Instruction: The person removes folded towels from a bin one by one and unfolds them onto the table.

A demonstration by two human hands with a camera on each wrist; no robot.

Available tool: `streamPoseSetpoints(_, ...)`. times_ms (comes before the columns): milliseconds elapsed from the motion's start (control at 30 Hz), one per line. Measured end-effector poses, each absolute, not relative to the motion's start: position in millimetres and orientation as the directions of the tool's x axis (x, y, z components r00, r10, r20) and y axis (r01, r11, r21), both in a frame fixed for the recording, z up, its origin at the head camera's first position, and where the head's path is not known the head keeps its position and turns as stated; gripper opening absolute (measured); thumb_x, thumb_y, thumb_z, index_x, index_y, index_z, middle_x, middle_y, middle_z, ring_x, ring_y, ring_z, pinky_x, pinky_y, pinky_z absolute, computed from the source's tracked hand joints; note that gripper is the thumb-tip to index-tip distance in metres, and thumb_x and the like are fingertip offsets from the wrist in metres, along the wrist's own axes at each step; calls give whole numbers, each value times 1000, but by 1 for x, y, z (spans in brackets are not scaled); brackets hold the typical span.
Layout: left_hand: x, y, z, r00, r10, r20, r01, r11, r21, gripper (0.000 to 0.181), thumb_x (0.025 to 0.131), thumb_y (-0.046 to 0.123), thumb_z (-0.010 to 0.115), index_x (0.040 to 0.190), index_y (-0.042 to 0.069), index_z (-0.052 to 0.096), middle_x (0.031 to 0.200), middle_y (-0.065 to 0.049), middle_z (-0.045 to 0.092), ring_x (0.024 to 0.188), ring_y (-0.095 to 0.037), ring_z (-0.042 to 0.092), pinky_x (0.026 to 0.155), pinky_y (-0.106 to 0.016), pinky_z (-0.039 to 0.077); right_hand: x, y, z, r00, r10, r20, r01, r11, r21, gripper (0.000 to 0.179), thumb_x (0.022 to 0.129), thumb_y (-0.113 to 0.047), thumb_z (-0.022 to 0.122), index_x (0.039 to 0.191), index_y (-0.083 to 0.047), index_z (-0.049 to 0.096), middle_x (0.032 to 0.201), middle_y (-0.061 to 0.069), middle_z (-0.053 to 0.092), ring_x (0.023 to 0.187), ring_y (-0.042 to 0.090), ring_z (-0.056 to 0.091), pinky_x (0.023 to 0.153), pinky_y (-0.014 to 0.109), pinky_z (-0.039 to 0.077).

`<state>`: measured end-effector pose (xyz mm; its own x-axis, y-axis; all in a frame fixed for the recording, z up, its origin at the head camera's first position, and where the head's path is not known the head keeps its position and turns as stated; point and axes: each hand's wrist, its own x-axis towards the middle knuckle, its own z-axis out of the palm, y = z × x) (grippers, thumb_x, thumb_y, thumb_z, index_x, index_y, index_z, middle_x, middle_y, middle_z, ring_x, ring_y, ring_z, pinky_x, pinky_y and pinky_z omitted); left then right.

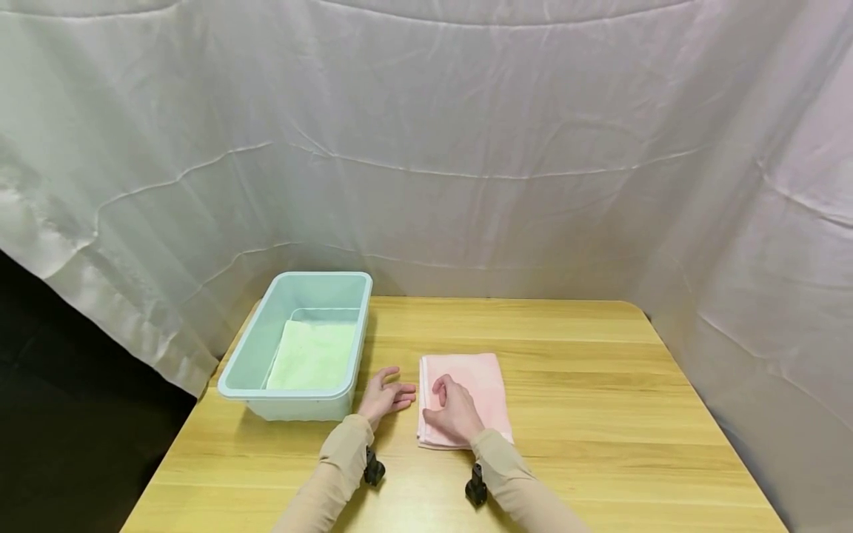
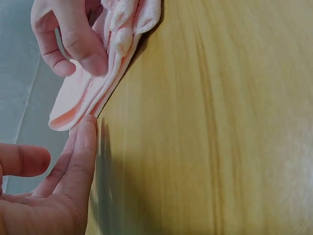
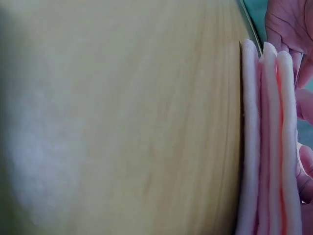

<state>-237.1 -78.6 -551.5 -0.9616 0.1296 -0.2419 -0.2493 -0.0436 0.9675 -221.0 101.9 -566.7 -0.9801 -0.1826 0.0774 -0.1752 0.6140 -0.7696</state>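
A folded pink towel point(image 1: 476, 377) lies on the table, its stacked layers showing edge-on in the right wrist view. My right hand point(image 1: 456, 416) is over the towel, thumb and fingers bent loosely with a gap between them. In the left wrist view its fingertips point(image 2: 95, 63) rest at the towel's layered side. To the left, my left hand point(image 1: 384, 398) has its fingers stretched toward the towel's left edge. Those fingertips point(image 2: 89, 122) meet the lower fold of the towel in the left wrist view, with the thumb held apart.
A pale blue plastic bin point(image 1: 249, 370) stands left of my left hand. Inside it lies a light green cloth point(image 1: 313, 355), flat on the bottom. The wooden table point(image 1: 600, 414) extends to the right, and a grey-white curtain point(image 1: 466, 148) hangs behind it.
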Motion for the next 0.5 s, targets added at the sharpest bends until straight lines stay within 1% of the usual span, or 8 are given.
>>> streamPoseSetpoints(267, -238, -80, -553, -961, 115, -253, -260, -48, 964, 45, 102, -4, 39, 146, -12, 30, 115, -36, 68, 78, -14, 72, 74, -28, 63, -222, 107, -569, -971, -220, 97, -209, 571, -794, 36, 70, -4, 73, 102, -7, 56, 75, 0, 50, 64, 6, 42, 59, 19, 38)
streamPoseSetpoints(500, -238, -81, -552, -962, 108, -253, -260, -59, 964, 46, 102, -5, 40, 146, -12, 30, 116, -36, 67, 78, -15, 72, 75, -29, 63, -224, 110, -571, -964, -231, 129, -243, 578, -779, 38, 70, 1, 67, 104, -11, 55, 74, -5, 50, 63, 2, 42, 61, 18, 37)
